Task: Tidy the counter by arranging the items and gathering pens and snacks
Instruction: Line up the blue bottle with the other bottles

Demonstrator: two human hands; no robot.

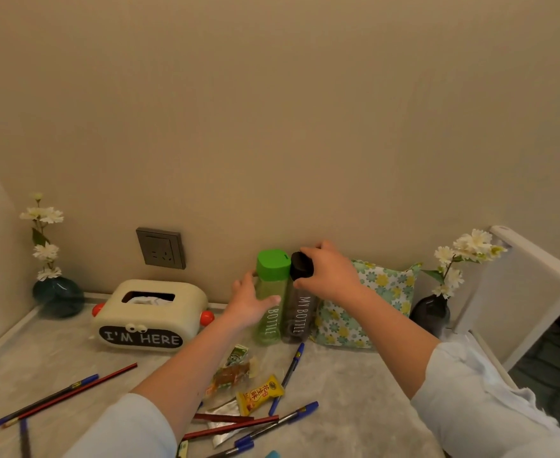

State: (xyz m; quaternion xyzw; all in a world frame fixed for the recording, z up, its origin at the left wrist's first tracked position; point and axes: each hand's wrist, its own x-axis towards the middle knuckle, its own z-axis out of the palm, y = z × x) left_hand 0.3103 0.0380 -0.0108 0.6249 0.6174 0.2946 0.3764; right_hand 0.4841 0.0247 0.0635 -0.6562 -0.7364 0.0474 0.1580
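Two bottles stand side by side against the back wall. My left hand (250, 300) grips the body of the green bottle (271, 272). My right hand (330, 271) holds the black cap of the dark bottle (300, 317). On the grey counter (354, 391) in front lie several blue pens (292, 368) and red pencils (74, 393), scattered left and centre. Snack packets lie among them: a yellow one (261, 394), an orange one (230, 375) and a small green one (237, 353).
A cream tissue box (148, 314) marked "I'M HERE" sits left of the bottles. A floral pouch (371, 305) leans on the wall at right. Flower vases stand in the left corner (58, 295) and at the right (432, 312). A white chair (519, 292) borders the counter's right edge.
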